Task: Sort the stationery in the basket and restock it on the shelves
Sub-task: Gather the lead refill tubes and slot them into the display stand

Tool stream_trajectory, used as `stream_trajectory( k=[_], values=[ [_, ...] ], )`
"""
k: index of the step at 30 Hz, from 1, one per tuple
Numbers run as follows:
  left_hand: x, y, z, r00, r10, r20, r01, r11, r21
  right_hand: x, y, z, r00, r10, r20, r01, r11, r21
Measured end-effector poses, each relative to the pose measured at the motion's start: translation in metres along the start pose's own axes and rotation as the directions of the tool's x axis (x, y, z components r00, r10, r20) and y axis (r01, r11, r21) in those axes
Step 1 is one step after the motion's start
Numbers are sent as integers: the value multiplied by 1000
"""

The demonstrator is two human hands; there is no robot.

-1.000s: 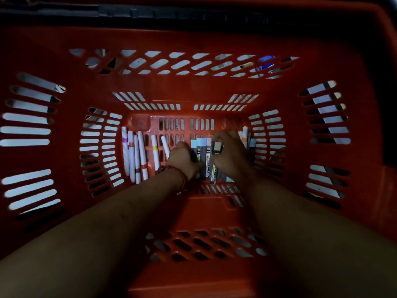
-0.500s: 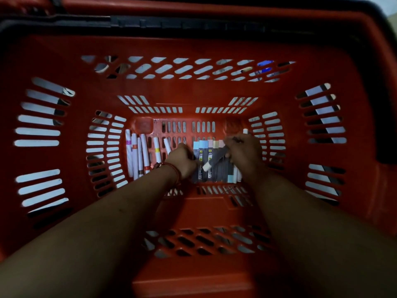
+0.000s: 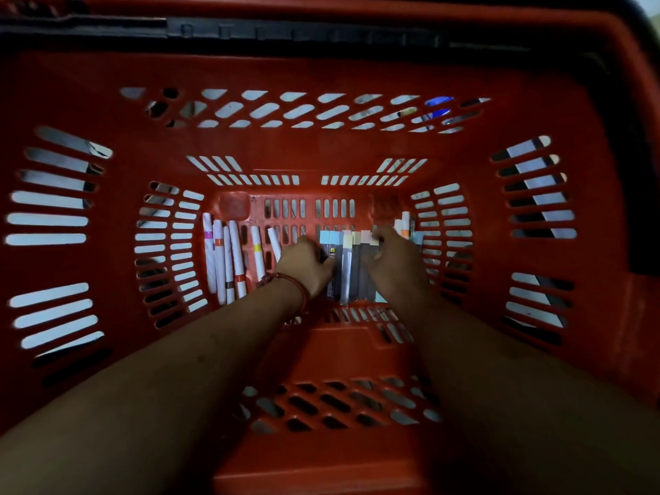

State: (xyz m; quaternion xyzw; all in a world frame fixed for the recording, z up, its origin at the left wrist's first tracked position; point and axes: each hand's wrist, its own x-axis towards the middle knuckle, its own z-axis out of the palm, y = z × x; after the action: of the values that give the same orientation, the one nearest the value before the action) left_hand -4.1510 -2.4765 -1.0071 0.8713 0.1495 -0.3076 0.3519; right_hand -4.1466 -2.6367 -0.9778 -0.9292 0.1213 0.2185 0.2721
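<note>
Both forearms reach down into a deep red basket (image 3: 321, 144), and the hands meet on its floor. A row of slim dark packs (image 3: 348, 266) with pale blue, yellow and pink tops lies side by side in the middle of the floor. The left hand (image 3: 307, 266) (a red bracelet (image 3: 285, 280) circles its wrist) sits with its fingers curled against the left edge of that row. The right hand (image 3: 393, 266) covers the right end, its bent fingertips on the pastel tops. In this dim light I cannot tell whether either hand actually grips a pack. White markers (image 3: 228, 259) with coloured bands lie to the left, and a few more pens (image 3: 405, 223) lie far right.
</note>
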Motion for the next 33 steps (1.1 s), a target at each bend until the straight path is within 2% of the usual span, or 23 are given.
stream_trajectory(
  k=[3, 7, 11, 14, 16, 18, 20, 22, 29, 30, 31, 32, 33],
  values=[
    [3, -2, 1, 1000, -10, 10, 10, 1000, 12, 7, 8, 2, 999, -48, -1, 48, 996, -78],
    [-1, 1, 1, 1000, 12, 8, -12, 1000, -5, 11, 9, 4, 1000, -1, 25, 6, 978, -209],
    [-4, 3, 0, 999, 27, 31, -27, 1000, -4, 7, 4, -2, 998, -10, 57, 22, 977, -213],
    [-5, 3, -3, 998, 37, 48, -37, 999, -9, 4, 3, -8, 1000, -1, 26, 6, 981, -192],
    [-6, 3, -5, 997, 38, 61, -37, 999, -17, 5, -1, -14, 1000, 1, -26, -3, 996, -92],
    [-6, 2, -6, 997, 29, 72, -27, 999, -28, 7, -9, -21, 993, 75, -86, -66, 992, 105],
    [-5, 1, -8, 997, 21, 68, -18, 999, -43, 9, -17, -25, 981, 174, -81, -134, 926, 353],
    [-3, 0, -9, 998, 13, 69, -9, 998, -56, 10, -22, -26, 967, 255, -24, -197, 799, 568],
    [9, -9, -11, 990, -103, 94, 120, 973, -196, 7, -21, -27, 910, 400, 109, -338, 564, 753],
    [10, -10, -11, 989, -112, 95, 129, 972, -198, 7, -19, -25, 911, 393, 122, -354, 596, 721],
    [7, -6, -13, 989, -124, 81, 139, 968, -211, 6, -15, -21, 933, 344, 107, -334, 717, 612],
    [5, -2, -13, 989, -134, 69, 146, 963, -225, 5, -10, -16, 965, 248, 87, -261, 870, 417],
    [3, 1, -13, 989, -134, 62, 144, 965, -220, 2, -6, -10, 985, 147, 95, -163, 967, 195]
  ],
)
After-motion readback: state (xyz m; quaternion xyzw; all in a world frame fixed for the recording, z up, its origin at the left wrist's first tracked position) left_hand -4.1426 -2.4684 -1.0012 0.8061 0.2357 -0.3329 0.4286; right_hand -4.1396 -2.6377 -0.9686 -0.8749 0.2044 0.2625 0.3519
